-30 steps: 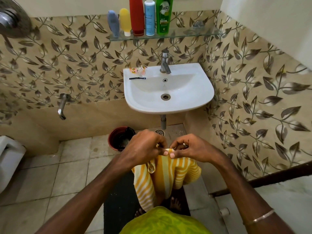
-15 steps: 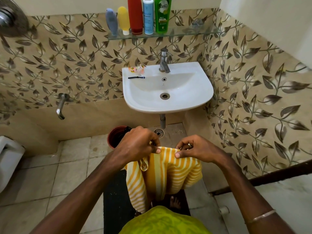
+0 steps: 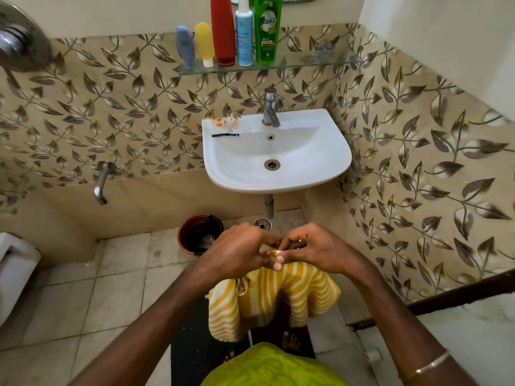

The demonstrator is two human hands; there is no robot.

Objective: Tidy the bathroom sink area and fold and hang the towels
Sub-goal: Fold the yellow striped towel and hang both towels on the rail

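Leaf-patterned tiled wall (image 3: 111,112) behind and to the right, meeting at a corner just right of the sink. Pale tiled floor (image 3: 83,288) open to the left, bounded far left by a white fixture (image 3: 14,271), only partly in view. Dark mat (image 3: 195,344) underfoot, running toward the bottom edge. White sink (image 3: 278,174) mounted on the back wall, basin bare around the drain, tap (image 3: 270,110) at its rear rim. Yellow-and-white striped towel (image 3: 273,293) hanging low in front of the sink, bunched at its top edge, draping toward the mat. Left hand (image 3: 237,253) and right hand (image 3: 320,250) pressed close together above it, fingers curled and pinching the towel's top edge; ring on a right finger, bangle on the right wrist. Dark red bin (image 3: 199,234) on the floor below the sink's left side, just beyond the left hand. Glass shelf (image 3: 306,61) above the tap, right half bare, left half lined with bottles: green bottle (image 3: 267,29) reading "Vatika", blue-white bottle (image 3: 244,34), red bottle (image 3: 223,29), yellow tube (image 3: 204,43), grey tube (image 3: 185,45). Wall spout (image 3: 101,182) to the left. Small wrappers (image 3: 227,123) and a thin dark razor (image 3: 225,135) on the sink's left rear rim, print too small to read.
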